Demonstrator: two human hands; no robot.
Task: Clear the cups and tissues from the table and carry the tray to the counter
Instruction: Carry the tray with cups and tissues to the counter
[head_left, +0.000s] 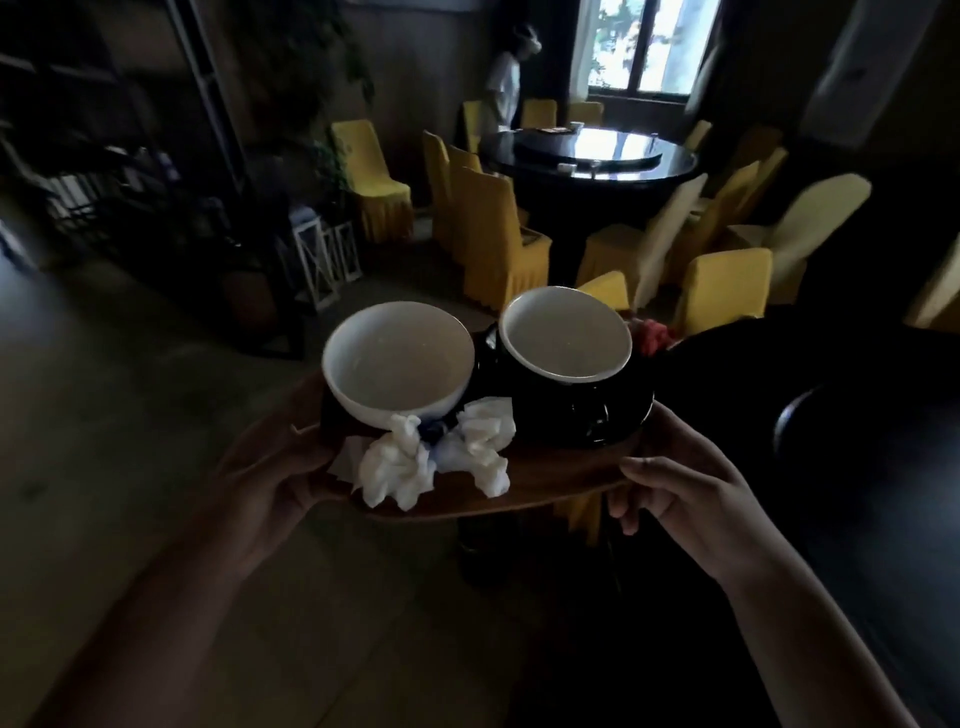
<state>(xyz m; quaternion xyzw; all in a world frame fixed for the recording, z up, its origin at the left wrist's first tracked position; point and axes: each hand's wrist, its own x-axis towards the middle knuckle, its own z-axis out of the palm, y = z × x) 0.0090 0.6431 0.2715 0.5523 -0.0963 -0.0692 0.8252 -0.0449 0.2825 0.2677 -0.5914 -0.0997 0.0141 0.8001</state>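
Observation:
I hold a brown wooden tray (545, 480) in the air, well above the floor. My left hand (270, 467) grips its left edge and my right hand (675, 483) grips its right edge. On the tray a white cup (397, 364) stands at the left. A black cup with a white inside (566, 332) sits on a black saucer (613, 426) at the right. Two crumpled white tissues (441, 457) lie at the tray's near side, in front of the cups.
A dark round table (857, 415) is close on my right. Farther back stands a large round black table (592, 156) ringed by yellow-covered chairs (498, 234). A person in white (504, 83) stands beyond it by the window. Dark shelving (130, 182) fills the left.

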